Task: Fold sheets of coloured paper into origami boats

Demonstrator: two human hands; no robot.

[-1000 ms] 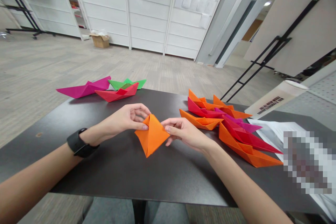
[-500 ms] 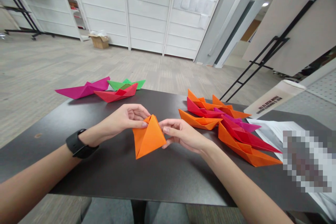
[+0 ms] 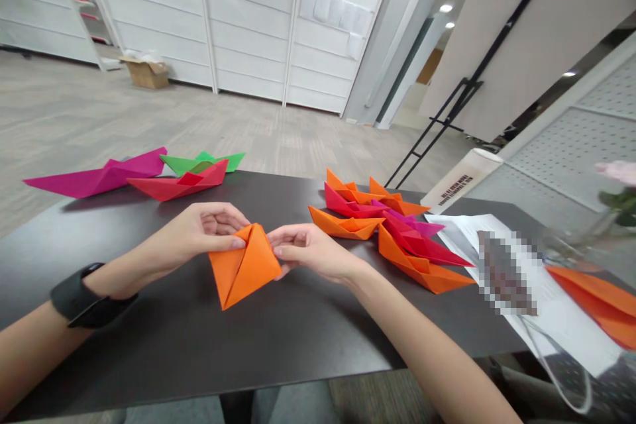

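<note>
Between my hands, above the dark table (image 3: pixel 163 338), is a folded piece of orange paper (image 3: pixel 248 268), roughly diamond-shaped with a crease running down its front. My left hand (image 3: pixel 213 228) pinches its left upper edge, thumb in front. My right hand (image 3: pixel 308 248) grips its right edge between thumb and fingers; some fingertips are hidden behind the paper. Beyond my left hand stand a magenta paper boat (image 3: pixel 106 175), a green one (image 3: pixel 203 162) and a red one (image 3: pixel 181 182). Past my right hand, an orange paper boat (image 3: pixel 348 224) is the nearest of a cluster.
More orange, red and magenta paper boats (image 3: pixel 422 265) crowd the table's right side. Behind them lies a white cylinder (image 3: pixel 462 179) with black print. White sheets (image 3: pixel 556 324), a cable (image 3: pixel 561 384) and another orange folded paper (image 3: pixel 596 298) lie at the far right.
The view has swung right, so everything sits further left and the far-right orange paper appears. The held paper's front now looks wider and flatter; both hands keep their hold.
</note>
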